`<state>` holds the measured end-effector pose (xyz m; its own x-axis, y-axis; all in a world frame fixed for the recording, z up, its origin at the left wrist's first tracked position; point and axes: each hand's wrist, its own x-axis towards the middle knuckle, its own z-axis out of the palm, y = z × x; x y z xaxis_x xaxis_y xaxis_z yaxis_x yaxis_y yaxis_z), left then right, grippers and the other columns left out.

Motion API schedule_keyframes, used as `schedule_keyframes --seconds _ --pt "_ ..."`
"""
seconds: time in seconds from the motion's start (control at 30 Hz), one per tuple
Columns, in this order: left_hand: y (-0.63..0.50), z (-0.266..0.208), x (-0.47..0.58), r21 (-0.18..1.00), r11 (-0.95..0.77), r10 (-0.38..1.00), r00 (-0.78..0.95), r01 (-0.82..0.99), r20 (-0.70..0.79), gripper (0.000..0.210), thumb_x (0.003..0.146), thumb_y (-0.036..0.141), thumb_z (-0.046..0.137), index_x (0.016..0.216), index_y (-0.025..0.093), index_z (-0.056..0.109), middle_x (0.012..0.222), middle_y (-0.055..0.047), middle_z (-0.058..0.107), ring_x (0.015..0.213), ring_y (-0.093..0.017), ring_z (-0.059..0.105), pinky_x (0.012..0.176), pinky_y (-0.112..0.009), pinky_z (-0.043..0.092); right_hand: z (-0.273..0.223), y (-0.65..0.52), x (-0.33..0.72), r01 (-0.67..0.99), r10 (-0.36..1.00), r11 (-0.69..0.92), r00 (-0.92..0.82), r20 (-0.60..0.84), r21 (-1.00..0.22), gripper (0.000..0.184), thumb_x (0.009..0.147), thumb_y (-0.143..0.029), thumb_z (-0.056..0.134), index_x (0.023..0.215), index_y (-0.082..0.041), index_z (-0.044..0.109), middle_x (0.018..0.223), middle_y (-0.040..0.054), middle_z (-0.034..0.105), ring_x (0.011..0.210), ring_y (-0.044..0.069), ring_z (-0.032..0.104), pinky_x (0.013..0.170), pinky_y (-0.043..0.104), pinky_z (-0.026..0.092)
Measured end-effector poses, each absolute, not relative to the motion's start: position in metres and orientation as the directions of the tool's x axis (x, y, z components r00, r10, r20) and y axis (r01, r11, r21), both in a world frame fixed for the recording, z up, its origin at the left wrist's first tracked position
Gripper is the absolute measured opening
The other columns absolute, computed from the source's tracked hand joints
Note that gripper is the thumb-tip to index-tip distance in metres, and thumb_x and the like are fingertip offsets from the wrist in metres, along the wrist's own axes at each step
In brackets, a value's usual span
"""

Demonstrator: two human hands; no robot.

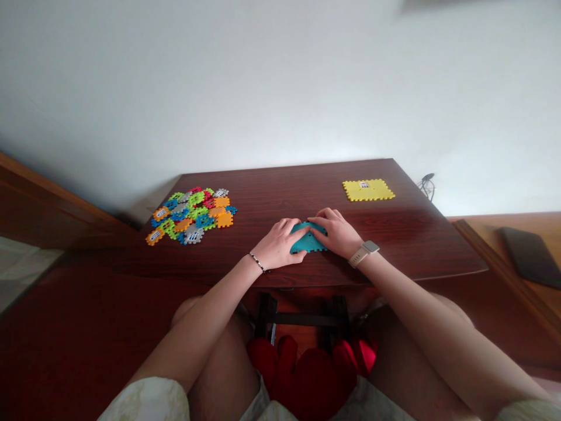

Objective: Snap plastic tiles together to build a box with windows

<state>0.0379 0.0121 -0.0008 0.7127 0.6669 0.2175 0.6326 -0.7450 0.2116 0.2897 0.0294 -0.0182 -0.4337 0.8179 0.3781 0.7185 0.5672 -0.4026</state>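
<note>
A teal-blue interlocking plastic panel (309,241) with toothed edges lies near the front middle of the table, partly covered by my hands. My left hand (283,244) grips its left side, with the thumb at the front edge and the fingers over the top. From the right, my right hand (335,231) holds the panel, its thumb on the surface and its fingers curled at the far edge. Both sets of fingers nearly meet at the panel's middle. Whether it is one piece or several joined pieces, I cannot tell.
A pile of multicoloured interlocking pieces (196,211) lies on the left of the dark wooden table (272,193). A yellow toothed panel (369,190) with a small white window-like piece lies at the back right. Behind are a white wall and a black cable (427,182).
</note>
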Motion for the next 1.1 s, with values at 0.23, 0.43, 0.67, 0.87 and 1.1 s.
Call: schedule_keyframes --seconds 0.23,0.43,0.67,0.87,1.1 --pt "0.011 -0.001 0.038 0.19 -0.748 0.664 0.712 0.636 0.229 0.065 0.097 0.043 0.07 0.157 0.022 0.056 0.152 -0.018 0.052 0.14 -0.039 0.05 0.124 -0.059 0.046 -0.022 0.032 0.291 0.727 0.81 0.578 -0.454 0.372 -0.371 0.04 0.108 -0.04 0.061 0.14 -0.023 0.077 0.124 0.0155 0.066 0.115 0.035 0.062 0.113 0.056 0.054" --pt "0.011 -0.001 0.037 0.189 -0.745 0.666 0.706 0.639 0.24 0.065 0.096 0.044 0.072 0.157 0.025 0.057 0.151 -0.017 0.053 0.14 -0.038 0.051 0.123 -0.059 0.048 -0.021 0.033 0.291 0.754 0.83 0.55 -0.444 0.338 -0.359 0.041 0.109 -0.041 0.059 0.142 -0.024 0.076 0.128 0.0155 0.066 0.118 0.035 0.062 0.113 0.055 0.054" --pt "0.012 -0.003 0.037 0.188 -0.747 0.665 0.708 0.638 0.239 0.063 0.096 0.044 0.072 0.154 0.023 0.06 0.151 -0.017 0.053 0.139 -0.038 0.051 0.125 -0.058 0.047 -0.02 0.023 0.287 0.819 0.884 0.454 -0.366 0.291 -0.35 0.042 0.11 -0.047 0.057 0.144 -0.03 0.073 0.143 0.015 0.065 0.137 0.039 0.056 0.114 0.06 0.051" --pt "0.012 -0.004 0.037 0.199 -0.754 0.657 0.709 0.626 0.255 0.064 0.096 0.043 0.073 0.155 0.021 0.06 0.152 -0.018 0.053 0.14 -0.038 0.051 0.125 -0.058 0.047 -0.019 0.018 0.287 0.85 0.909 0.401 -0.325 0.259 -0.342 0.051 0.111 -0.049 0.053 0.155 -0.027 0.062 0.159 0.0164 0.059 0.151 0.04 0.047 0.123 0.064 0.043" --pt "0.013 -0.006 0.036 0.215 -0.755 0.656 0.705 0.62 0.27 0.066 0.095 0.041 0.073 0.156 0.022 0.059 0.152 -0.018 0.053 0.141 -0.038 0.052 0.127 -0.059 0.045 -0.017 0.022 0.304 0.874 0.927 0.36 -0.294 0.234 -0.327 0.06 0.107 -0.05 0.055 0.162 -0.026 0.055 0.161 0.0172 0.057 0.153 0.041 0.047 0.124 0.065 0.043"
